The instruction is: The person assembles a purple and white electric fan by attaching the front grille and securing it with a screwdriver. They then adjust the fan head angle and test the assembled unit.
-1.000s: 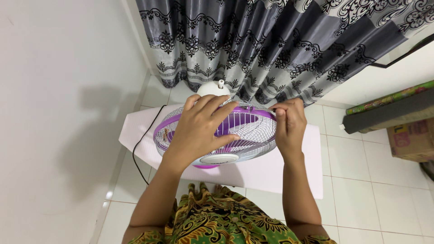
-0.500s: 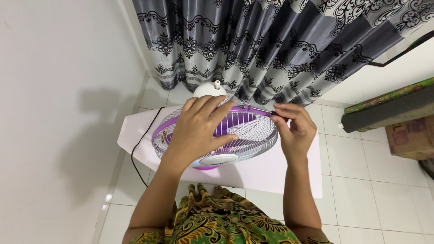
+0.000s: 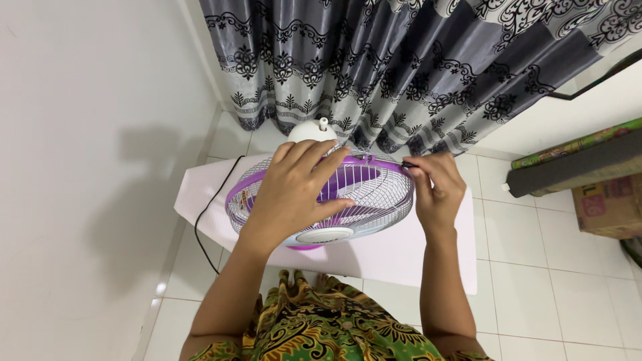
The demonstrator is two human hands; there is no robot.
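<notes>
White tiled floor, patterned curtain

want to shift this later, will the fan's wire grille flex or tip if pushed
The wire grille looks thin, so it probably flexes under pressure. The left hand lies flat on it, which suggests the fan may rock. Its purple ring likely stiffens the edge.

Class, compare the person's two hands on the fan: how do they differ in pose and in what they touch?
The left hand lies flat, fingers spread, on top of the fan's wire grille; the right hand is curled, fingertips pinching a thin screwdriver at the purple rim. The left covers the grille's middle; the right sits at its far right edge. Both are bare and work on the same fan.
</notes>
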